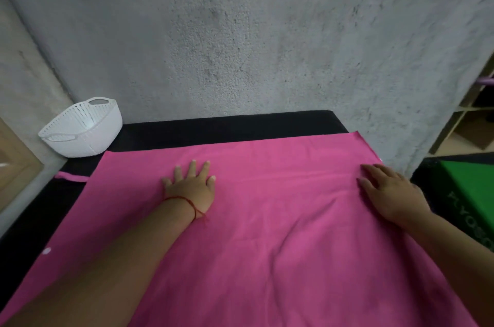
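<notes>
A white basket (83,129) stands just off the far left corner of the pink cloth (280,233), which lies spread over the black table (227,126). The left hand (191,186), arm stretched forward, presses palm down left of the cloth's middle, fingers straight and fanned wide. The right hand (387,193) lies flat near the cloth's far right corner, fingers straight, slightly apart, angled leftward

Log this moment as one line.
left hand: flat on pink cloth | right hand: rests near its right edge | white basket: far left
</notes>
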A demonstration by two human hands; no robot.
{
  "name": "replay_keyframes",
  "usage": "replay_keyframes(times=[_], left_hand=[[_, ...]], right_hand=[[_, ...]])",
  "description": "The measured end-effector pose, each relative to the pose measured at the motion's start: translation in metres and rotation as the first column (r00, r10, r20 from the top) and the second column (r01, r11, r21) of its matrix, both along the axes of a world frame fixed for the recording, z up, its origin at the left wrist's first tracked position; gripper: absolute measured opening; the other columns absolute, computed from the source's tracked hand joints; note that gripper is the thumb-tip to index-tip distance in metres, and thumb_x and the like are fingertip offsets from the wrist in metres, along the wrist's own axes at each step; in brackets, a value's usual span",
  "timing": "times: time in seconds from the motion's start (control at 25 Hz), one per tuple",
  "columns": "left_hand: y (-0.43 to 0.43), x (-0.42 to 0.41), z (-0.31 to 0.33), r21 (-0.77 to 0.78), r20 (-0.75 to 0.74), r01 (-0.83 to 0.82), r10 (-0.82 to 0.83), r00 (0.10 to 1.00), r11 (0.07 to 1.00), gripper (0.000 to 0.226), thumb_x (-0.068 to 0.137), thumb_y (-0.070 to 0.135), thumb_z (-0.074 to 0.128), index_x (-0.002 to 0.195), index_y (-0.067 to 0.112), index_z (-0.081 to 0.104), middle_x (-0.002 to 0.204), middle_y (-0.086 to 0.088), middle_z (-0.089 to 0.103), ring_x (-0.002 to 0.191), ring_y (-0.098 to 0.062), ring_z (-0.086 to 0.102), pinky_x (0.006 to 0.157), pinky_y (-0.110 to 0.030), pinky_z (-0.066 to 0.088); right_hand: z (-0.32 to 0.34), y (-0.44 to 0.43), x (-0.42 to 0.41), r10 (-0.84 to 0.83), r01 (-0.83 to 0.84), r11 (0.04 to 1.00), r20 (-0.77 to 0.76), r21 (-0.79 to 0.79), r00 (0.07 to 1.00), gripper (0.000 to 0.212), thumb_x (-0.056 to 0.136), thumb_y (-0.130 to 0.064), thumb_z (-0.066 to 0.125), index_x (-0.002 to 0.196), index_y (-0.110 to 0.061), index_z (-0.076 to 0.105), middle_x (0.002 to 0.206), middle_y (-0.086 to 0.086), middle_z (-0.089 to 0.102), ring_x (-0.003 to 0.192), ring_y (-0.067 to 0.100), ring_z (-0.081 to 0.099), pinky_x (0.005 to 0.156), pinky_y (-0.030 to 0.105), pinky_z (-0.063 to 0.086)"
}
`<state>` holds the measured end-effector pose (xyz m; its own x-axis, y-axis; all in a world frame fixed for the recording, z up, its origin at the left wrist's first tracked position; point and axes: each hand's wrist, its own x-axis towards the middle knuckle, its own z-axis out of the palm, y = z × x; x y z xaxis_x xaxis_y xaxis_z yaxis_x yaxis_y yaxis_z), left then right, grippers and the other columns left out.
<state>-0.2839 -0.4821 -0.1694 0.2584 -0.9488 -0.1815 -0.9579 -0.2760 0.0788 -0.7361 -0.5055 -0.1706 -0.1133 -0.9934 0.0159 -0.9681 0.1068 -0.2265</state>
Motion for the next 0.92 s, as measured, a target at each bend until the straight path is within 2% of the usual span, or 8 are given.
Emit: replay_keyframes(times=[0.04,0.12,0.24,0.48,0.6,0.72,0.8,0.92], left_hand=[[0.005,-0.022,0.004,-0.028,-0.006,0.026,-0.026,1.0,0.999,0.06,0.108,0.053,0.017,0.165,0.038,0.008,0.175,0.008,0.001,0.16,-0.033,0.002,0.122,-0.067,0.012],[0.025,-0.08,0.006,-0.123,-0.04,0.249,-0.255,0.966,0.961,0.057,0.108,0.048,0.026,0.163,0.037,0.02,0.173,0.012,0.012,0.16,-0.023,0.008,0.124,-0.063,0.013],[0.049,-0.147,-0.002,-0.152,-0.089,0.482,-0.497,0.863,0.863,0.058,0.106,0.056,0.027,0.162,0.045,0.018,0.172,0.02,0.01,0.16,-0.015,0.004,0.124,-0.064,0.004],[0.057,-0.161,-0.006,-0.103,-0.012,0.454,-0.457,0.889,0.885,0.074,0.094,0.082,0.016,0.16,0.054,0.0,0.171,0.024,-0.003,0.16,-0.014,-0.006,0.125,-0.063,-0.002],[0.059,-0.166,-0.003,-0.103,-0.02,0.441,-0.445,0.895,0.891,0.085,0.085,0.093,0.017,0.16,0.055,-0.001,0.171,0.024,-0.004,0.16,-0.014,-0.008,0.125,-0.062,-0.002],[0.061,-0.166,-0.005,-0.102,-0.003,0.44,-0.442,0.897,0.892,0.089,0.082,0.097,0.016,0.159,0.056,0.0,0.171,0.024,-0.004,0.16,-0.014,-0.007,0.126,-0.061,-0.001],[0.061,-0.169,-0.006,-0.103,0.008,0.442,-0.444,0.896,0.891,0.087,0.083,0.096,0.014,0.159,0.057,-0.001,0.171,0.023,-0.004,0.16,-0.014,-0.006,0.126,-0.061,0.0],[0.059,-0.167,-0.005,-0.123,0.022,0.444,-0.445,0.895,0.887,0.083,0.086,0.093,0.014,0.159,0.057,-0.001,0.172,0.022,-0.002,0.16,-0.014,-0.004,0.126,-0.061,0.002]], right_hand=[[0.002,0.019,-0.002,-0.019,0.019,1.0,0.025,-0.002,1.0,0.066,0.099,-0.069,0.03,0.158,-0.041,0.04,0.166,-0.008,0.04,0.148,0.028,0.043,0.117,0.058,0.04],[0.002,0.059,0.002,0.003,-0.003,1.0,0.043,0.002,0.999,0.062,0.1,-0.066,0.035,0.157,-0.043,0.042,0.165,-0.011,0.041,0.148,0.026,0.042,0.117,0.056,0.041],[-0.005,0.113,0.006,0.043,-0.042,0.998,0.024,-0.043,0.999,0.06,0.099,-0.067,0.04,0.156,-0.047,0.043,0.164,-0.015,0.041,0.149,0.02,0.04,0.118,0.052,0.039],[-0.002,0.2,-0.048,-0.247,0.24,0.968,0.115,0.073,0.962,0.073,0.089,-0.079,0.048,0.153,-0.045,0.037,0.161,-0.005,0.043,0.141,0.032,0.048,0.11,0.051,0.045],[0.006,0.238,-0.074,-0.374,0.361,0.927,0.282,0.099,0.884,0.077,0.082,-0.085,0.047,0.142,-0.037,0.053,0.141,0.006,0.06,0.126,0.036,0.06,0.1,0.048,0.049],[0.009,0.26,-0.102,-0.387,0.425,0.904,0.523,0.051,0.76,0.036,0.089,-0.059,0.071,0.114,-0.033,0.073,0.111,0.001,0.073,0.105,0.031,0.069,0.09,0.043,0.053],[0.012,0.271,-0.119,-0.389,0.453,0.889,0.635,0.069,0.668,0.012,0.088,-0.045,0.082,0.095,-0.036,0.077,0.093,-0.004,0.077,0.089,0.025,0.072,0.086,0.042,0.058],[0.02,0.284,-0.134,-0.395,0.347,0.911,0.711,0.221,0.583,0.023,0.086,-0.044,0.084,0.082,-0.023,0.076,0.072,0.003,0.074,0.06,0.026,0.066,0.063,0.038,0.057]])
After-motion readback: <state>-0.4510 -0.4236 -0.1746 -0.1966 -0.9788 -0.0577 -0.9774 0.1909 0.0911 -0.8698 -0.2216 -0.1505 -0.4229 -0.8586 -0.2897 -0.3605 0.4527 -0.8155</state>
